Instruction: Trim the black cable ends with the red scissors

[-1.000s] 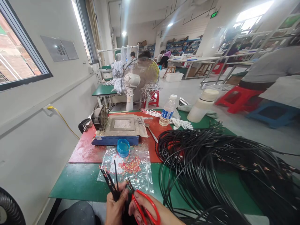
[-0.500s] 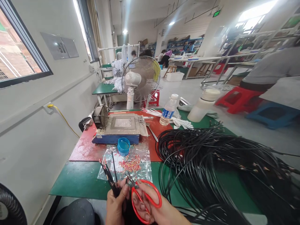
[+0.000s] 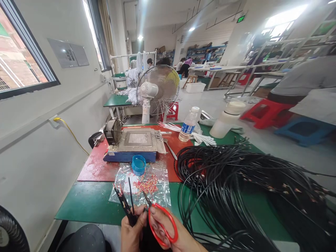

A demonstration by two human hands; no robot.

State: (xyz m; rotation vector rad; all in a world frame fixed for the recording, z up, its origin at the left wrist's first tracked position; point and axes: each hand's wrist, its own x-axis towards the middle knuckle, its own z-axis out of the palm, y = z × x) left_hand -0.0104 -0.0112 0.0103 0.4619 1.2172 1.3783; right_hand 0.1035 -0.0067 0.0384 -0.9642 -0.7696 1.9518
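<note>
Head view: left hand (image 3: pixel 132 232) grips a bunch of black wire ends (image 3: pixel 126 203) above the table (image 3: pixel 86 204) edge; right hand (image 3: pixel 174 239) holds red scissors (image 3: pixel 161 224), blades seemingly closed.

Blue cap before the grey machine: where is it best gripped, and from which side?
Probably pinch the rim of the blue cap from above: it lies open side up on the plastic bag, and the grey machine stands close behind it.

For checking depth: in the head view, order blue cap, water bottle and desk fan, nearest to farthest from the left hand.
Left hand:
1. blue cap, just ahead
2. water bottle, farther right
3. desk fan, at the back
</note>
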